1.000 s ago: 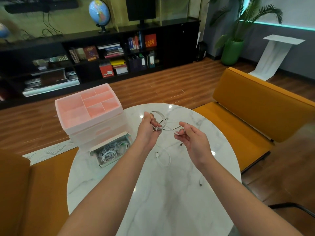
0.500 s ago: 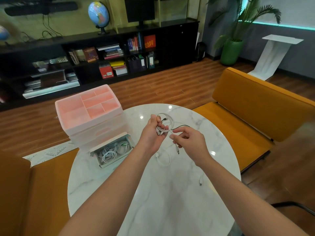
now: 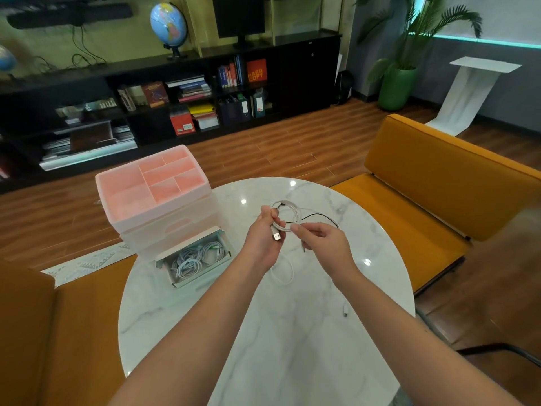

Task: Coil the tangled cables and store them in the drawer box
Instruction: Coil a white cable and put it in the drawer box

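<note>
Left hand (image 3: 261,241) is gripping a small coil of thin white cable (image 3: 288,215) above the round white marble desk (image 3: 292,347), fingers curled round the bundled loops, silver USB plug (image 3: 277,236) sticking out just below the thumb. Right hand (image 3: 325,247) is sitting just right of the left grip, thumb and forefinger pinching the same coil at its lower right edge; the other fingers are curled loosely under.

A thin black cable (image 3: 319,216) is running from the coil out to the right, past the right grip, then dropping behind that hand. Cannot tell whether it is tangled into the white loops or just crossing them. A loose loop of white cable (image 3: 283,272) is hanging below both grips and lying on the desk. A small white connector end (image 3: 345,312) is lying on the desk well below and right of the right grip.

Left of the left grip: pink translucent plastic drawer box (image 3: 152,189) with a divided open top tray, standing at the desk's edge. Its bottom drawer (image 3: 195,259) is pulled out toward the left forearm and is holding several coiled white cables (image 3: 197,257).

Orange upholstered bench (image 3: 439,183) is sitting beyond the desk to the right of the right grip. Another orange seat (image 3: 58,332) is sitting below and left of the left grip.
</note>
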A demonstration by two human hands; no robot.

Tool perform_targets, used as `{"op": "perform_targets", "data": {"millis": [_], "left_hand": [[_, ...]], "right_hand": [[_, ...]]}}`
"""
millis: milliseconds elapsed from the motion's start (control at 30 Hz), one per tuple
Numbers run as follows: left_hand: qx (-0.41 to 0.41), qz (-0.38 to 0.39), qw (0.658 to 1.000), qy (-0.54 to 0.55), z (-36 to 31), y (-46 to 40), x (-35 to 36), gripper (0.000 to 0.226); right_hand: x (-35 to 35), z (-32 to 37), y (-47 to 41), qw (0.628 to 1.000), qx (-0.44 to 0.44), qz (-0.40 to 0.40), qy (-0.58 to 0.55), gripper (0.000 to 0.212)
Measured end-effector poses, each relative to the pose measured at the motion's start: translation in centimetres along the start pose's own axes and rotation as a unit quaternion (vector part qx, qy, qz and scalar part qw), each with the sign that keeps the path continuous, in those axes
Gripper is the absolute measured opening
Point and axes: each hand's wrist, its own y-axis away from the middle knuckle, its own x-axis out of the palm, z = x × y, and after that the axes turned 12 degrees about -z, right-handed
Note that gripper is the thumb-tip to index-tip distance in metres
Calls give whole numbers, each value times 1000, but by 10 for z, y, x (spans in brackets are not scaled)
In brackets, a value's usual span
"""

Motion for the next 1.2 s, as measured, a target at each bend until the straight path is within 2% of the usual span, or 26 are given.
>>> {"op": "perform_targets", "data": {"millis": [167,267,333,400,467,600,833,900,1000,1100,1200], "left_hand": [[3,20,1000,-1,5,5,0,39],[7,21,1000,10,9,7,1,40],[10,20,1000,21,12,8,2,39],[19,13,1000,17,11,6,1,40],[31,9,999,12,7,4,0,39],[41,6,999,-6,4,2,-5,38],[57,-14,997,-49,10,-1,-8,33],[64,-9,996,-67,10,0,-5,32],[74,-10,994,-82,8,1,0,31],[82,-19,992,-90,7,2,5,33],[83,-37,992,-91,8,1,6,33]], "right_hand": [[4,2,3,996,44,-39,-69,40],[5,4,2,983,103,-34,-147,41],[5,4,-1,979,108,-10,-175,43],[5,1,-3,989,67,14,-132,43],[3,-1,-4,999,5,10,-43,37],[-1,-2,-6,990,-88,-13,106,17],[-8,5,-12,984,-53,89,145,11],[-6,4,-13,992,-38,59,103,8],[-2,5,-10,997,40,-21,-68,10],[2,6,-4,962,132,-60,-230,17],[3,5,-1,924,192,-38,-330,24]]}}
